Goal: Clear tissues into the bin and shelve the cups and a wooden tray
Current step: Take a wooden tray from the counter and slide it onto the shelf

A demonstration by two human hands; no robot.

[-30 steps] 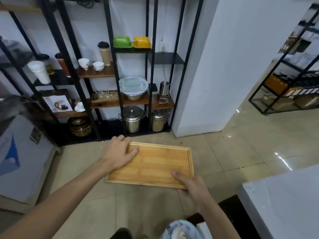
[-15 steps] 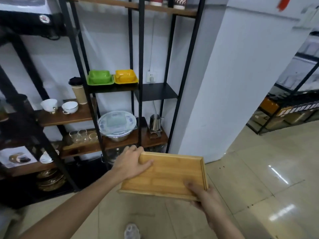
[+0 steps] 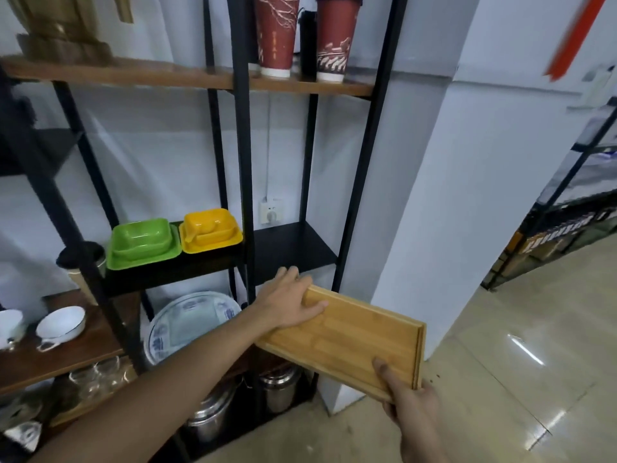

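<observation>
As the wooden tray (image 3: 347, 342) is carried in the air before the shelf unit (image 3: 240, 162), shelving is the step in hand; next, level it and slide it onto the bare black shelf (image 3: 293, 248). Left hand (image 3: 290, 304) grips its far corner, right hand (image 3: 410, 401) its near corner

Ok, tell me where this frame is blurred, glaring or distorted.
Head view: motion blur smears the red strip top right and the glasses lower left; glare streaks the floor; wide-angle distortion tilts the rack posts; the tray and both hands, left and right, stay fairly sharp.
</observation>
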